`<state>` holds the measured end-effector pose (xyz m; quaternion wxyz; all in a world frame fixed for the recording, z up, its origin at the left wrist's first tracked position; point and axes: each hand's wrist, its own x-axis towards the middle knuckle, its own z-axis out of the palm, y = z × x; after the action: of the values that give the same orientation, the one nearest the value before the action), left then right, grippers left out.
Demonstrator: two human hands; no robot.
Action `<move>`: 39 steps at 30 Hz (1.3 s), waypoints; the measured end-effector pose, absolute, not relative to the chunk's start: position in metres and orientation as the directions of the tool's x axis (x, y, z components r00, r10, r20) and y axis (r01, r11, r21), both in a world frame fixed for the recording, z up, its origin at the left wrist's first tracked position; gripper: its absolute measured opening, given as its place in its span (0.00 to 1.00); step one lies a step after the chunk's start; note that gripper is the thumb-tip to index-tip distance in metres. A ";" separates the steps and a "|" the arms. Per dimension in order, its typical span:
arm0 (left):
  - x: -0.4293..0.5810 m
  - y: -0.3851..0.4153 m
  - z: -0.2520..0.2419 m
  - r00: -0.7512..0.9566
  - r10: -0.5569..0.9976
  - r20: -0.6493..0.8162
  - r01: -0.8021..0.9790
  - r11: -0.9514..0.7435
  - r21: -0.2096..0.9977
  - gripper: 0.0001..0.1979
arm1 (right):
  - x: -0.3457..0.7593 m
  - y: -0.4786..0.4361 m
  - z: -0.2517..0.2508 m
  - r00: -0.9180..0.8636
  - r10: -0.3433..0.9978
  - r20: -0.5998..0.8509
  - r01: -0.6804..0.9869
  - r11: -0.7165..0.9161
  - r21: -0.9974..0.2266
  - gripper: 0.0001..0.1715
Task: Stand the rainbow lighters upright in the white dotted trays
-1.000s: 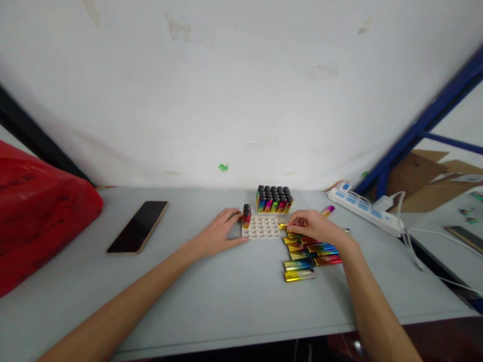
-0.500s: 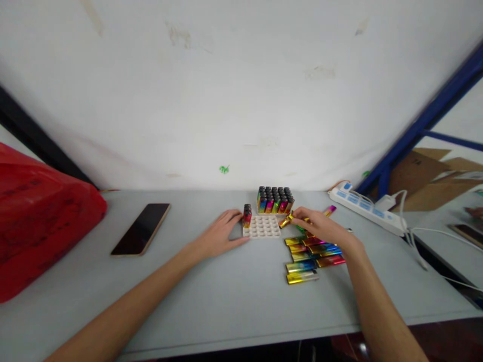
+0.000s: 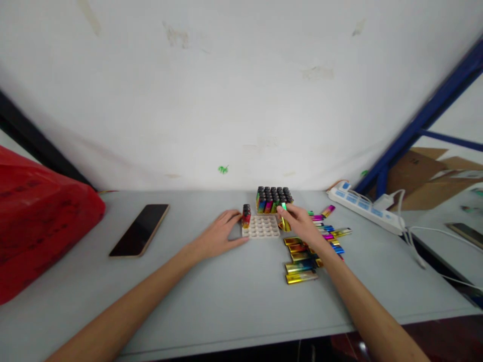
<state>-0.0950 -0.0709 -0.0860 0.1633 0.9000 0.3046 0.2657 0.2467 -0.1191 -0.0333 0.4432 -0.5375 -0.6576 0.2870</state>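
A white tray (image 3: pixel 264 233) with rows of round holes lies on the table, with a few red lighters (image 3: pixel 246 217) upright at its left end. My left hand (image 3: pixel 222 234) rests at that end, thumb and fingers apart, holding nothing. Just off the tray's right edge, my right hand (image 3: pixel 296 221) pinches a yellow-green lighter (image 3: pixel 284 219), held nearly upright. Behind the tray stands a block of upright colourful lighters (image 3: pixel 274 200) with black tops. Loose shiny lighters (image 3: pixel 302 267) lie in a pile to the right, partly hidden by my right forearm.
A black-screened phone (image 3: pixel 140 230) lies left of my left hand, and a red plastic bag (image 3: pixel 45 221) fills the far left. On the right are a white power strip (image 3: pixel 364 208) with cables, a blue metal frame (image 3: pixel 422 115) and cardboard boxes (image 3: pixel 418 176). A wall rises behind the table.
My right hand has shifted left, closer to the tray, and the lighter in it has turned from slanted to nearly upright. My left hand has stayed in place.
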 end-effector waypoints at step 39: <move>-0.094 -0.071 -0.087 0.671 0.627 0.397 0.448 -0.769 0.457 0.35 | 0.186 -0.145 -0.034 -0.116 0.939 0.324 0.525 0.335 -0.783 0.37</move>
<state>-0.0939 -0.0714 -0.0872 0.1627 0.8993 0.2988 0.2747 0.1859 -0.1450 -0.0338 0.4144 -0.5197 -0.7041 0.2500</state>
